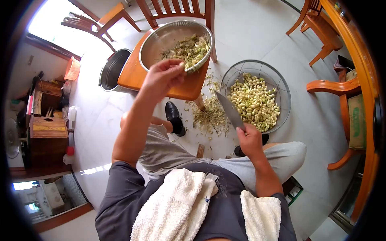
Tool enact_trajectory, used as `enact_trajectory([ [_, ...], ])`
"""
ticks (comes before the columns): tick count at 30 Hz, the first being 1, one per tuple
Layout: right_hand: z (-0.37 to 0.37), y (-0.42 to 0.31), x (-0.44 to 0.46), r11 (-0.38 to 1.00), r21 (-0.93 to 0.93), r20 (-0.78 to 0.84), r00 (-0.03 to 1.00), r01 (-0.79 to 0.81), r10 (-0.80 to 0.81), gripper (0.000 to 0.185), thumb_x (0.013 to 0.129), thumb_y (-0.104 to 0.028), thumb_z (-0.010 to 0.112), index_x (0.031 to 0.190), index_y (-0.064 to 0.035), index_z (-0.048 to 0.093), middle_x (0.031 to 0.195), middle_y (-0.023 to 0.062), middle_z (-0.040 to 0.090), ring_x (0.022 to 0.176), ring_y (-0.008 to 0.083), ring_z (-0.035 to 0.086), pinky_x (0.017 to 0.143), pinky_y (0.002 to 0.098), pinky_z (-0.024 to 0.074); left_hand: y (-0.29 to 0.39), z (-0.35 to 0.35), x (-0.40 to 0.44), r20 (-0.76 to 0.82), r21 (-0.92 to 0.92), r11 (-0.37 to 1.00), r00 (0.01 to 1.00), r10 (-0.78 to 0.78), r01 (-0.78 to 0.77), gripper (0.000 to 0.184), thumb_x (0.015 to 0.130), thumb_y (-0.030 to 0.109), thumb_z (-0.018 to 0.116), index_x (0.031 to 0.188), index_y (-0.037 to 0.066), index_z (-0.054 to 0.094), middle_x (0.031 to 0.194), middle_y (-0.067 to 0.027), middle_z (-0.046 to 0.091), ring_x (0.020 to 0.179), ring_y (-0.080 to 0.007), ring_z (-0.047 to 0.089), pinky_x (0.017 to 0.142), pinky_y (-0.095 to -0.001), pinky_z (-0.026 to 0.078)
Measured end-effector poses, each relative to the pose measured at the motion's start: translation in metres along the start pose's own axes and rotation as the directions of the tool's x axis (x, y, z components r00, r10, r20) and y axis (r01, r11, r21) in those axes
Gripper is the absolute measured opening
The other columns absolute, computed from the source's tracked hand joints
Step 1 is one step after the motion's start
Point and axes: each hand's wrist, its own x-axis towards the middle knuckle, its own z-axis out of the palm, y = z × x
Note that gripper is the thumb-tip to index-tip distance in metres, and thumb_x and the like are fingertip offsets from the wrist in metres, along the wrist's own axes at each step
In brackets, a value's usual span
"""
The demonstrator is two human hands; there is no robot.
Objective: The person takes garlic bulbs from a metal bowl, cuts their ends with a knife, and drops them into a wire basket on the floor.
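Note:
My left hand [167,76] is over the near edge of a metal bowl [150,48] on a wooden chair [134,74]. Its fingers are pinched on a small pale green piece [182,65]. Greenish stalks and pieces [189,48] lie in the bowl. My right hand [250,138] is closed round the handle of a knife, whose broad blade [230,109] points up and left, beside the near left rim of a round wire basket [286,90]. Many pale, yellow-green pieces [255,100] fill much of the basket.
Trimmings [211,114] are scattered on the floor [161,150] between chair and basket. A dark metal bucket [112,70] stands left of the chair. A wooden table [362,72] is at the right, more chairs [317,30] behind. White towels [173,205] hang on my chest.

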Motion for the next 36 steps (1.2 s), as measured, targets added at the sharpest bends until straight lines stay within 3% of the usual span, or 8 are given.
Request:
enact_trajectory([
  [1,-0.002,-0.007,0.001,0.999,-0.003,-0.028,0.999,0.037,-0.037,0.010,0.082,-0.007,0.059,0.088,0.0004,0.062,0.074,0.0156,0.058,0.067,0.0322,0.057,0.061,0.0364,0.0456,-0.014,0.007,-0.012,-0.001,-0.071,0.997,1.000,-0.028,0.028,0.022,0.088,0.010,0.061,0.105,-0.003,0.056,0.080,-0.0066,0.061,0.066,-0.0122,0.059,0.055,-0.0227,0.048],
  [4,-0.001,-0.023,0.003,0.982,0.066,-0.141,0.976,0.178,-0.167,0.013,0.081,-0.003,0.060,0.094,0.0004,0.063,0.076,0.0142,0.059,0.070,0.0319,0.058,0.063,0.0355,0.0464,-0.056,0.020,-0.034,0.084,-0.223,0.965,0.989,-0.119,0.135,0.015,0.087,0.008,0.063,0.095,-0.001,0.056,0.078,-0.0062,0.061,0.060,-0.0121,0.057,0.051,-0.0228,0.045],
  [9,0.005,-0.017,0.000,0.962,-0.044,-0.067,0.960,0.270,-0.272,0.025,0.077,0.000,0.061,0.102,-0.0022,0.062,0.085,0.0133,0.059,0.075,0.0308,0.059,0.066,0.0362,0.0477,-0.099,0.038,-0.048,0.098,-0.346,0.916,0.978,-0.182,0.205,0.007,0.087,0.004,0.059,0.091,-0.001,0.055,0.078,-0.0074,0.060,0.058,-0.0126,0.057,0.051,-0.0235,0.044],
  [11,0.006,-0.014,-0.002,0.952,-0.097,-0.030,0.955,0.291,-0.295,0.031,0.073,0.000,0.062,0.104,-0.0031,0.061,0.091,0.0127,0.059,0.078,0.0303,0.059,0.067,0.0369,0.0481,-0.106,0.042,-0.049,0.103,-0.350,0.909,0.974,-0.202,0.225,0.008,0.087,0.003,0.059,0.092,-0.001,0.055,0.076,-0.0074,0.060,0.059,-0.0130,0.057,0.051,-0.0235,0.044],
  [24,0.008,-0.019,0.000,0.893,-0.266,-0.020,0.924,0.364,-0.382,0.027,0.074,-0.001,0.063,0.101,-0.0035,0.062,0.085,0.0092,0.056,0.072,0.0276,0.058,0.063,0.0360,0.0476,-0.116,0.045,-0.051,0.104,-0.358,0.905,0.973,-0.206,0.230,0.009,0.086,0.001,0.054,0.095,-0.002,0.055,0.072,-0.0094,0.060,0.058,-0.0158,0.056,0.053,-0.0259,0.043],
  [29,0.009,-0.019,0.001,0.881,-0.284,-0.046,0.912,0.379,-0.408,0.027,0.074,-0.001,0.063,0.100,-0.0034,0.062,0.083,0.0089,0.055,0.071,0.0274,0.057,0.062,0.0359,0.0473,-0.114,0.051,-0.053,0.069,-0.440,0.875,0.979,-0.192,0.202,0.008,0.085,-0.001,0.055,0.093,-0.002,0.056,0.073,-0.0096,0.060,0.059,-0.0157,0.056,0.054,-0.0262,0.044],
  [36,0.012,-0.016,-0.003,0.904,-0.297,-0.042,0.941,0.308,-0.335,0.023,0.076,-0.003,0.061,0.098,-0.0042,0.064,0.079,0.0095,0.055,0.070,0.0289,0.058,0.061,0.0373,0.0473,-0.123,0.046,-0.053,0.051,-0.409,0.896,0.985,-0.165,0.171,0.008,0.085,-0.001,0.056,0.092,-0.002,0.056,0.075,-0.0087,0.061,0.060,-0.0132,0.057,0.054,-0.0238,0.044],
])
